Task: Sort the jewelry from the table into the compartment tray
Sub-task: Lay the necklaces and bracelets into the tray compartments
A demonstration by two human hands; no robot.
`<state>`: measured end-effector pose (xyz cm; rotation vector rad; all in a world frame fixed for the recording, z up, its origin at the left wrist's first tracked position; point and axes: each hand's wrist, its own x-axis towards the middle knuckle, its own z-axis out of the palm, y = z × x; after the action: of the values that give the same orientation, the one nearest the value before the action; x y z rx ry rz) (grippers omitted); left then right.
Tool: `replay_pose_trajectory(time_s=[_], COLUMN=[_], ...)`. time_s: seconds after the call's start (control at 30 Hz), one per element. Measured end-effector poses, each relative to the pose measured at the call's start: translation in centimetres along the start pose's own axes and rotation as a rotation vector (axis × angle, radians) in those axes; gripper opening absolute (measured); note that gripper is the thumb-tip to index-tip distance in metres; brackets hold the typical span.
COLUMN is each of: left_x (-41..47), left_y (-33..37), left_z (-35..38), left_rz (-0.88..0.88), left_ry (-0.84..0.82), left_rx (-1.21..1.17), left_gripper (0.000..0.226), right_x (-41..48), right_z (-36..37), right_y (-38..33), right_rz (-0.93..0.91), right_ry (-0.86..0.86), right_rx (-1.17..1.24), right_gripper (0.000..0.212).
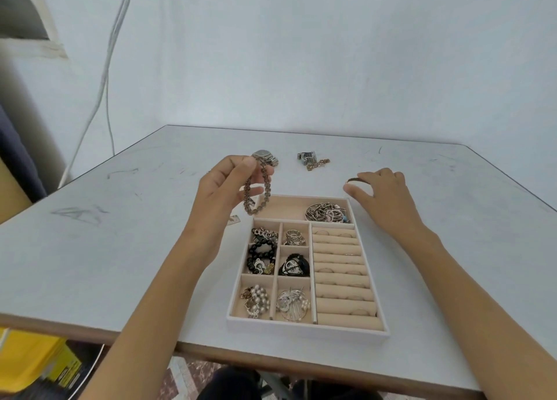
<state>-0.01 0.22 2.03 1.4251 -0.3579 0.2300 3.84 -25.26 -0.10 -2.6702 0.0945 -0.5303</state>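
I am holding a brown beaded bracelet (256,200) in my left hand (232,185), thumb and fingertips pinching its top, the loop hanging over the far left corner of the compartment tray (304,327); my right hand (382,194) is resting on the table (120,264) beside the tray's far right corner, pinching a small dark band (357,180); I am judging the wide far compartment (283,208) best, lowering slowly, letting the beads pool beside the bangles (327,212) without snagging.
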Motion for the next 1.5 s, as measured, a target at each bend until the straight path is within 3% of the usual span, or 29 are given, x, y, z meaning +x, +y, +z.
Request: replay_pose_trajectory(time_s=[0.3, 0.57, 0.87, 1.0, 1.3, 1.5], left_x=[0.0, -0.1, 0.0, 0.0, 0.1, 0.0], left_y=[0.0, -0.1, -0.2, -0.3, -0.3, -0.3], left_z=[-0.5, -0.2, -0.2, -0.2, -0.3, -0.5], left_rz=[-0.035, -0.040, -0.045, -0.048, -0.063, -0.062], left_ry=[0.081, 0.065, 0.072, 0.068, 0.057, 0.003], left_rx=[-0.023, -0.006, 0.006, 0.014, 0.002, 0.006], left_gripper=[0.015, 0.016, 0.015, 0.015, 0.015, 0.014], right_x=[-1.7, -3.1, -3.3, -3.5, -3.6, -4.2], right_z=[-1.2, 0.1, 0.9, 0.7, 0.9, -1.1], right_y=[-3.4, -5.3, -5.4, -5.4, -5.0, -3.6], right_rz=[-0.106, -0.149, -0.160, -0.156, -0.148, -0.051], right_ry=[-0.014, -0.023, -0.047, -0.055, -0.039, -0.013], right_rx=[0.144, -0.029, -0.195, -0.168, -0.108, 0.148], right_gripper=[0.049, 0.040, 0.056, 0.059, 0.041, 0.041])
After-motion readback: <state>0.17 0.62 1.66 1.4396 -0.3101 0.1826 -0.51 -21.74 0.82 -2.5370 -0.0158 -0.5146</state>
